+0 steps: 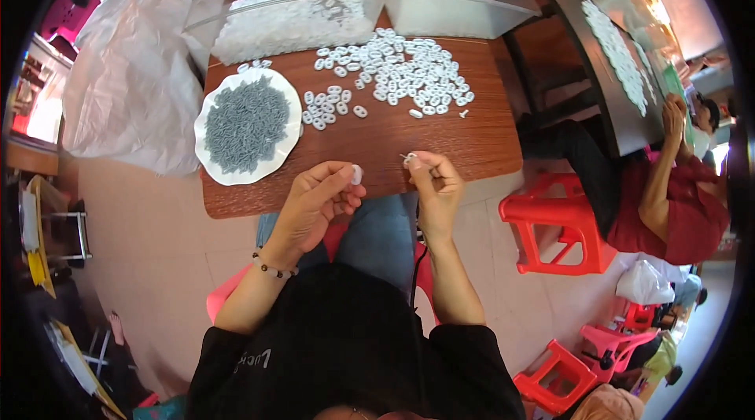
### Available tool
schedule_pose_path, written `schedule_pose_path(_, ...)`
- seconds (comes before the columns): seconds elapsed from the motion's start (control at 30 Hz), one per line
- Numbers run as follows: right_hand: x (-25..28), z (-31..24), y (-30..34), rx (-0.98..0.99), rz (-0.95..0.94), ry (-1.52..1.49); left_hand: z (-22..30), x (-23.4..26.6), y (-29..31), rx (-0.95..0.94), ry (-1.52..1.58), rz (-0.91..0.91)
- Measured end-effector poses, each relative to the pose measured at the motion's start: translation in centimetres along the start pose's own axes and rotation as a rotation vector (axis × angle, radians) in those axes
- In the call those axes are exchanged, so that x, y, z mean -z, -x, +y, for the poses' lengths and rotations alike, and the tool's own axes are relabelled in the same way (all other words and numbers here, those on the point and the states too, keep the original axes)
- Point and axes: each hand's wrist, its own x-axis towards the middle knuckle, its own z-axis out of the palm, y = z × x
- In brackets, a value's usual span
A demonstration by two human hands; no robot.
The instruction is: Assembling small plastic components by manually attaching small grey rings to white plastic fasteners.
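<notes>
Between the thumb and fingers of my left hand point(313, 198) is a small white oval plastic piece point(357, 175). My right hand point(437, 188) pinches another white oval piece point(409, 158), from which a thin pin-like tip sticks out. Both hands are over the near edge of the brown wooden table point(480, 149), apart from each other. Beyond them spreads a pile of white oval pieces with two holes point(417, 70), with a smaller cluster point(325, 105) to its left. A scalloped white plate point(228, 178) at the left holds a heap of small grey rod-shaped pieces point(246, 125).
Two clear plastic bins point(291, 27) point(464, 15) of white pieces stand at the table's far side. White plastic sacks point(134, 82) bulge at the left. At the right, a person in dark red point(661, 211) sits by a dark table point(586, 50) and a red stool point(554, 219).
</notes>
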Motion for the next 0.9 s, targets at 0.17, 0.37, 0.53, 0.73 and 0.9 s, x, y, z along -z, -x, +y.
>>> schedule_pose_path(0.17, -0.1, -0.3, 0.1, -0.040, -0.037, -0.032, -0.5, 1.0, -0.6, 0.030, -0.010, -0.023)
schedule_pose_path(0.37, -0.7, -0.2, 0.2, -0.076, -0.057, -0.061, -0.2, 1.7, -1.0, 0.065, 0.026, -0.035)
schedule_pose_path(0.53, -0.8, 0.0, 0.3, -0.066, -0.057, -0.043, 0.1, 1.8, -1.2, 0.056, 0.090, -0.068)
schedule_pose_path(0.73, -1.3, -1.0, 0.5, -0.111, -0.067, -0.038, 0.3, 0.9, -1.3, -0.042, -0.107, 0.090)
schedule_pose_path(0.9, -2.4, -3.1, 0.4, -0.218, -0.141, -0.142, 0.5, 2.0, -1.4, -0.016, -0.056, 0.026)
